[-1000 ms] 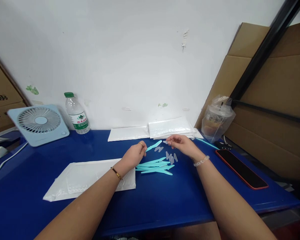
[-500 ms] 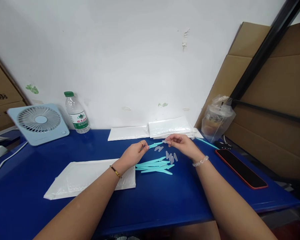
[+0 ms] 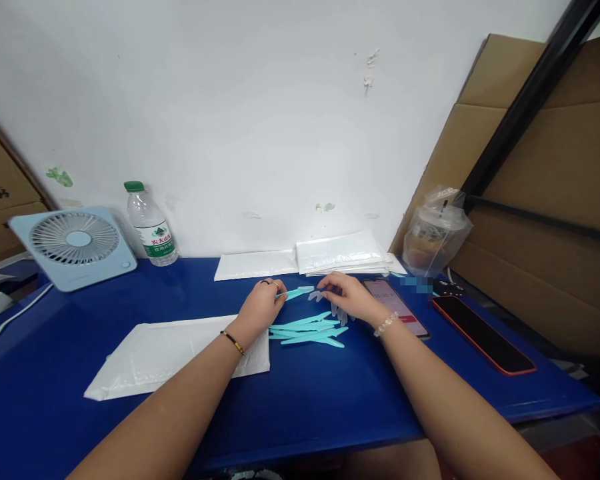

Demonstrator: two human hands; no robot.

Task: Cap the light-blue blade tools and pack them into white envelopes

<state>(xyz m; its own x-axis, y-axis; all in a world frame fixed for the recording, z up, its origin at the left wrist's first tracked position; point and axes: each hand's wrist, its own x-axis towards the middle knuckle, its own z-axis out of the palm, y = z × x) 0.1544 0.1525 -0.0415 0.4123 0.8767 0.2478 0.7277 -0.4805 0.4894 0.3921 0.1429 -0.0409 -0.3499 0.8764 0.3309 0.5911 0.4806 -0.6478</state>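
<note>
My left hand is closed on the handle of a turquoise eyebrow razor, whose blade end points right. Facing it, my right hand has its thumb and fingertips slightly apart beside small translucent caps on the table. More such caps lie partly hidden below my right fingers. Closer to me rests a loose pile of turquoise razors, their left ends by a white padded envelope under my left forearm.
White padded envelopes lie along the wall. A lit phone and a dark phone with a red edge are at right, near a bagged drink cup. A water bottle and a blue fan stand at left.
My right hand has left the razor's tip and dropped slightly toward the loose caps. My left hand has shifted left with the razor. A lit phone now shows by my right wrist.
</note>
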